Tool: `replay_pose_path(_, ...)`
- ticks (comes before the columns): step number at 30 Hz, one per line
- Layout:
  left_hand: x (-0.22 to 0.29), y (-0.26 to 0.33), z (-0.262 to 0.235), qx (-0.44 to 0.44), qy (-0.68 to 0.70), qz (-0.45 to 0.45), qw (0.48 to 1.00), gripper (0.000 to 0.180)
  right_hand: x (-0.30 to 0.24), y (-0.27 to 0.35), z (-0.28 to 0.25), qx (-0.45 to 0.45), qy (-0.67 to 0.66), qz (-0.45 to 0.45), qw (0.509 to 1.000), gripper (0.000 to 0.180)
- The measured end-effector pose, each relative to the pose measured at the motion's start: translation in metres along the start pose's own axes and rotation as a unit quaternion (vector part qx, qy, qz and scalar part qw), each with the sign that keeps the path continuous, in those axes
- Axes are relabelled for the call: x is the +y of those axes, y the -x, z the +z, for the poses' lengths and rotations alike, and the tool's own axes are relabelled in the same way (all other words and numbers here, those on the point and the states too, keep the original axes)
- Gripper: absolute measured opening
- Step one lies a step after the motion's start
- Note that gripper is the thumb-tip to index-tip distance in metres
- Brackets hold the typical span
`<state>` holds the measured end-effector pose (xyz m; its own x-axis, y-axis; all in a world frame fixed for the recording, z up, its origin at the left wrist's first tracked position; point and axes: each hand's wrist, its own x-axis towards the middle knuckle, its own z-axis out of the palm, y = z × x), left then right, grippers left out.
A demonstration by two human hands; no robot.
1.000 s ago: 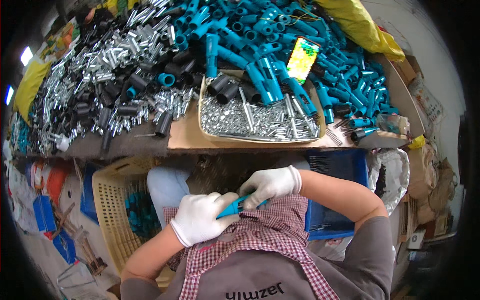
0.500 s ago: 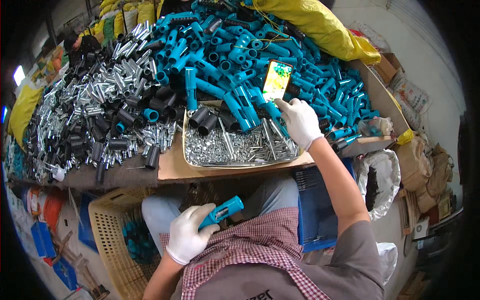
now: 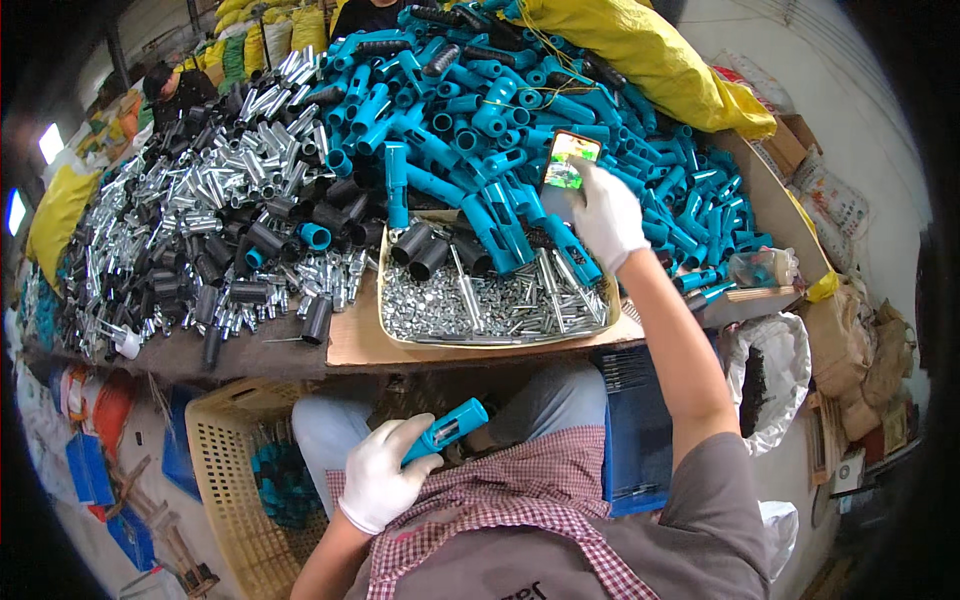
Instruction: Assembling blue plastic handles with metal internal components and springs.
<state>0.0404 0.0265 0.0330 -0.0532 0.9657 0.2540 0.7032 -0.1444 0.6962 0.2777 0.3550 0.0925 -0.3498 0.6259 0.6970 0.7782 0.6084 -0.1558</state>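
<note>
Low over my lap, my left hand [image 3: 384, 476] in a white glove is closed round a teal tubular plastic part [image 3: 456, 427] with a long slot in its side. My right hand [image 3: 610, 218], gloved as well, reaches over a phone [image 3: 573, 158] propped against the heap of teal parts [image 3: 480, 110]. Its fingers are stretched out in front of the lit screen, covering part of it; whether they touch the glass I cannot tell. Between the heap and me stands a shallow tray [image 3: 500, 343] of small metal pieces, rods, black sleeves and a few teal tubes.
Left on the bench lies a pile of shiny metal tubes [image 3: 215, 175] mixed with black sleeves [image 3: 265, 238]. A yellow sack [image 3: 640, 60] drapes over the back. Below are a beige basket [image 3: 220, 440], a blue bin [image 3: 640, 430] and a white sack [image 3: 800, 365]. Two people are beyond the bench.
My right hand has moved from the phone's lower edge up over its screen, and the screen picture differs. The left hand keeps the teal tube; the whole view has shifted slightly.
</note>
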Motion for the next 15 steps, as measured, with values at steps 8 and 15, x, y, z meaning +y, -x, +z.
replay_pose_path(8,0.009,-0.002,0.0,-0.029,0.016,-0.001,0.999,0.046,-0.091,0.058,0.007,-0.336,-0.075,0.009,0.939,0.024)
replay_pose_path(15,0.01,-0.001,-0.001,-0.023,0.016,0.011,1.0,0.046,-0.088,0.062,0.002,-0.341,-0.127,-0.036,0.931,0.024)
